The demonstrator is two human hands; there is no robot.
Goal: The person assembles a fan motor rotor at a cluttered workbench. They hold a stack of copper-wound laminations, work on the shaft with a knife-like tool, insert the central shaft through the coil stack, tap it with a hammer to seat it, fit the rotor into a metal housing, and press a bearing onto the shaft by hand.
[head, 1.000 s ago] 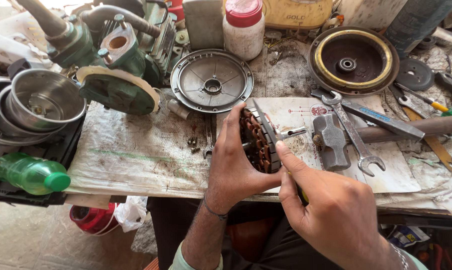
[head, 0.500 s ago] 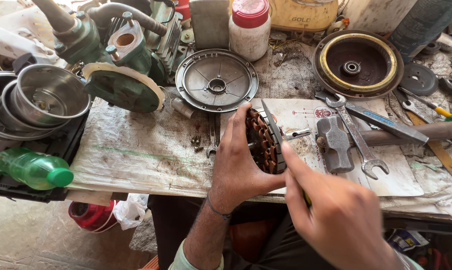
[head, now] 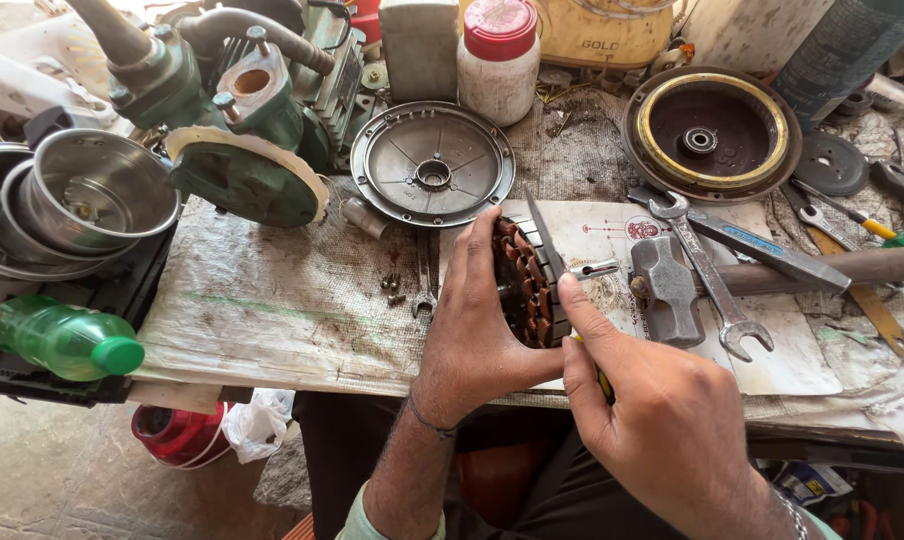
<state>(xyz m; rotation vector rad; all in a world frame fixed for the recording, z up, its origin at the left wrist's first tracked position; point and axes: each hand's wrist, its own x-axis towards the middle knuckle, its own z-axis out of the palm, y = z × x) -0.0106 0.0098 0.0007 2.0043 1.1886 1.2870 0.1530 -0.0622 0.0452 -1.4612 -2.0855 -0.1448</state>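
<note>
L hand (head: 477, 330) gripping round copper-wound motor stator (head: 528, 285) at bench front edge (head: 272, 375); R hand (head: 662, 430) pinching thin flat metal blade (head: 544, 235) — prying at windings; next: steady leverage.

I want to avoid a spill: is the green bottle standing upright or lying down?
Lying down. The green bottle rests on its side at the table's left edge, its green cap on.

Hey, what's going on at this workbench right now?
A person's left hand grips a round motor stator with copper windings upright on the bench's paper. The right hand presses a thin metal blade against the stator's edge. A grey round metal cover plate, a hammer and an open-ended steel spanner lie close by.
</note>
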